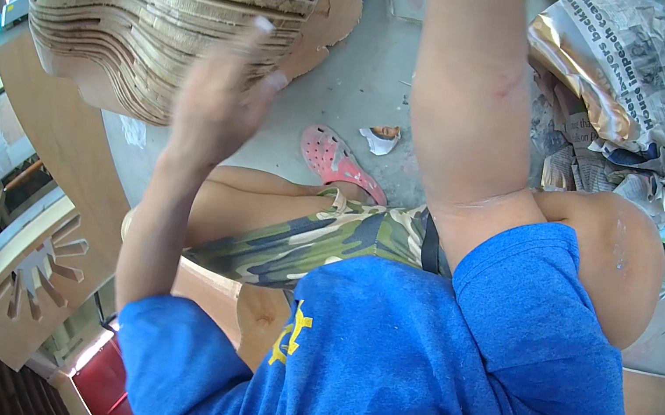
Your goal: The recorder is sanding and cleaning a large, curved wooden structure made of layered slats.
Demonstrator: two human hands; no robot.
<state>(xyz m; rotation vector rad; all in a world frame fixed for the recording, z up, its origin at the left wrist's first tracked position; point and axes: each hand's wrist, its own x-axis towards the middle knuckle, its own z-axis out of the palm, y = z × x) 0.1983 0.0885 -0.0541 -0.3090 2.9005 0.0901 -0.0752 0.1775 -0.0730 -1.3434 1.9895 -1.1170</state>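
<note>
My left hand (220, 115) is raised and blurred by motion. Its index finger and thumb look stretched apart, both with whitish tips, and I see nothing held between them. Behind it in the picture is a large curved form of layered wooden strips (153, 16), with dark slots between the layers. I cannot tell whether the hand touches it. My right arm (475, 81) reaches straight up past the upper edge, so the right hand is out of sight. Crumpled newspaper (615, 66) lies in a heap to the right of that arm.
A torn scrap of paper (380, 139) lies on the grey floor (344, 90) beside my pink clog (333, 154). At the left stands a wooden panel (22, 77) with a large cut-out and fanned slats (35, 280). Something red (110, 386) is at the lower left.
</note>
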